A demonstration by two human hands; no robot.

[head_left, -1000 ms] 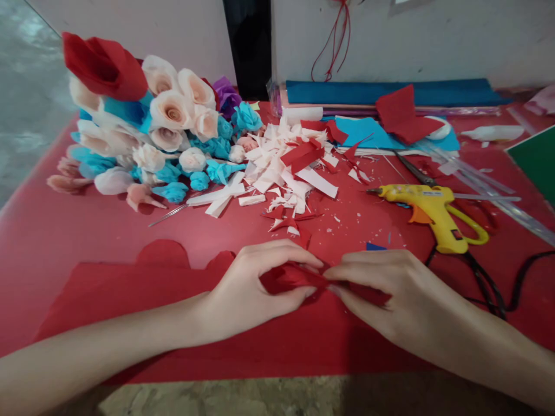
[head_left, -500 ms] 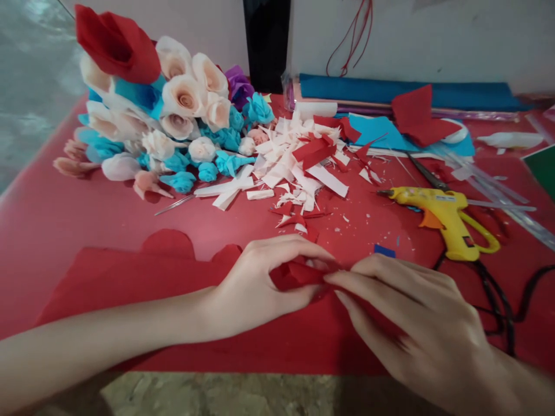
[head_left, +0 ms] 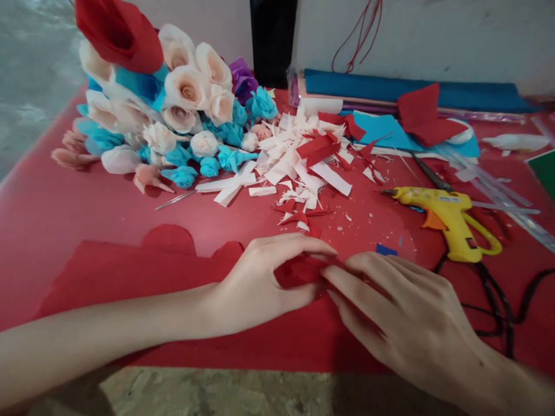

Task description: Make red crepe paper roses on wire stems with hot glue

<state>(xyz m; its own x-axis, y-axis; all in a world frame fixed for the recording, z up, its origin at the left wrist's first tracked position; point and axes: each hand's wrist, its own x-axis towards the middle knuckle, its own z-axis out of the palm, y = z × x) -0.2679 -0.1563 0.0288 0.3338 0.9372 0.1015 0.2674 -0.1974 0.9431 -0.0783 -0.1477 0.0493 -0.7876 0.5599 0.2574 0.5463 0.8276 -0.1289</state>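
Between my hands is a small piece of red crepe paper (head_left: 299, 270), partly hidden by my fingers. My left hand (head_left: 260, 289) curls around it, thumb below and fingers above. Pressed to its right end are the fingertips of my right hand (head_left: 399, 318). A larger sheet of red paper (head_left: 125, 277) with rounded cut edges lies flat beneath my left forearm. Past my hands spreads a heap of white and red paper scraps (head_left: 303, 156). The yellow glue gun (head_left: 446, 216) rests on its side, right of the scraps.
Paper flowers (head_left: 186, 95) in white, blue, red and pink crowd the back left of the red table (head_left: 56, 190). Scissors (head_left: 429, 170) lie behind the glue gun, clear glue sticks (head_left: 507, 190) to the right. A black cord (head_left: 498, 300) runs near my right wrist. Blue paper (head_left: 403, 89) lies along the wall.
My right fingertips have shifted slightly left along the red paper, and its raised flap now sits lower between my hands. The whole view has tilted a little.
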